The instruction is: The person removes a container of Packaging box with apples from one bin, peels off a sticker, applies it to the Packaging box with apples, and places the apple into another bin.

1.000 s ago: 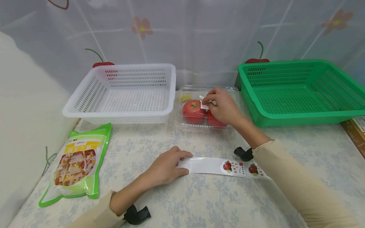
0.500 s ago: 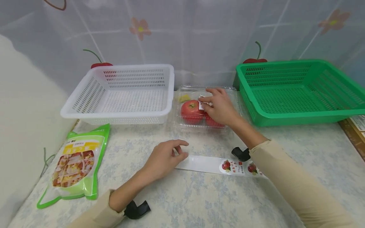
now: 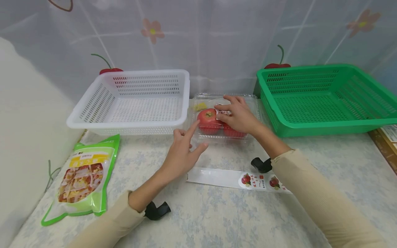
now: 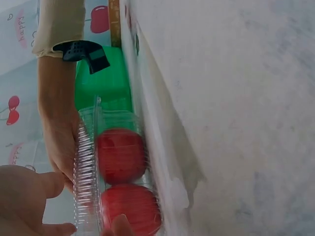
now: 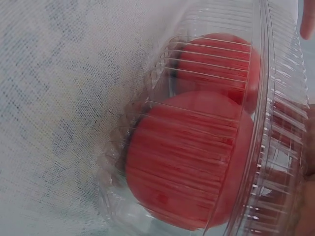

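A clear plastic clamshell box (image 3: 252, 103), lid down, holds two red apples (image 3: 208, 119) and a small yellow piece (image 3: 201, 106). My right hand (image 3: 240, 116) leans over the lid and grips a white printed sticker (image 3: 222, 112) between thumb and index finger, one at each edge. In front of the box my left hand (image 3: 180, 155) is raised, index finger stretched toward the nearer left apple and thumb spread, with nothing held. Behind its wrist lies a sticker backing strip (image 3: 217, 177), bare on the left, with apple stickers (image 3: 246, 179) on the right.
A white basket (image 3: 127, 124) stands to the box's left, a green basket (image 3: 332, 127) to its right. At the far left lies a green and white food bag (image 3: 82, 179). A patterned curtain (image 3: 211, 44) hangs behind the table.
My left hand has let go of the strip and moved up to the box's front. My right hand has spread its fingers a little over the lid, the sticker now lying flatter.
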`<state>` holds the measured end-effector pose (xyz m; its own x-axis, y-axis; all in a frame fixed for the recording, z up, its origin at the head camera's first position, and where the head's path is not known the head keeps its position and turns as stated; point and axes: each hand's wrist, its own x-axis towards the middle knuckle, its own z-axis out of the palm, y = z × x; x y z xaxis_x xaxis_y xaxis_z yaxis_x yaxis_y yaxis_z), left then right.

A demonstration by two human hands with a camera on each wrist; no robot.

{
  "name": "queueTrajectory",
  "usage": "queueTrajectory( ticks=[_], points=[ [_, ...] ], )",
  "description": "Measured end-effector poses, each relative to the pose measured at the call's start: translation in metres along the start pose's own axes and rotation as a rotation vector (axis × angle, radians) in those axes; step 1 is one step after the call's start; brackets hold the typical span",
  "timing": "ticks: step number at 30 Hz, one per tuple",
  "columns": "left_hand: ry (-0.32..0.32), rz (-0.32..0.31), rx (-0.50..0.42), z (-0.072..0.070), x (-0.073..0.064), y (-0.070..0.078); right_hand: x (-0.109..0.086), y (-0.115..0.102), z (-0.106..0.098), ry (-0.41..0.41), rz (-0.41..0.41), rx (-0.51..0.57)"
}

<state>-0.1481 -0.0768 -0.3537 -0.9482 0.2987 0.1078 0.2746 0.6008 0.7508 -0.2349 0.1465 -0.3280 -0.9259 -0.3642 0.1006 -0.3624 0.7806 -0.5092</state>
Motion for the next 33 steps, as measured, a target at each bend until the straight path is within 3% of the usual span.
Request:
queueTrajectory(
  ticks=[8,14,18,23,33],
  points=[
    [-0.082,-0.059,0.043,-0.005,0.008,0.004,0.001,0.0,0.0,-0.011,0.01,0.02],
    [-0.14,-0.051,-0.063,-0.003,0.009,-0.002,0.001,-0.001,0.0,-0.017,0.033,0.023],
    [-0.139,-0.016,-0.116,0.001,0.01,-0.006,0.001,-0.001,0.0,-0.029,0.04,0.024],
    [-0.145,0.014,-0.11,0.004,0.009,-0.009,-0.001,-0.002,0.001,-0.018,0.042,-0.025],
    [-0.135,-0.001,-0.069,0.0,0.007,-0.008,0.001,-0.008,0.008,0.049,0.08,-0.168]
  ],
)
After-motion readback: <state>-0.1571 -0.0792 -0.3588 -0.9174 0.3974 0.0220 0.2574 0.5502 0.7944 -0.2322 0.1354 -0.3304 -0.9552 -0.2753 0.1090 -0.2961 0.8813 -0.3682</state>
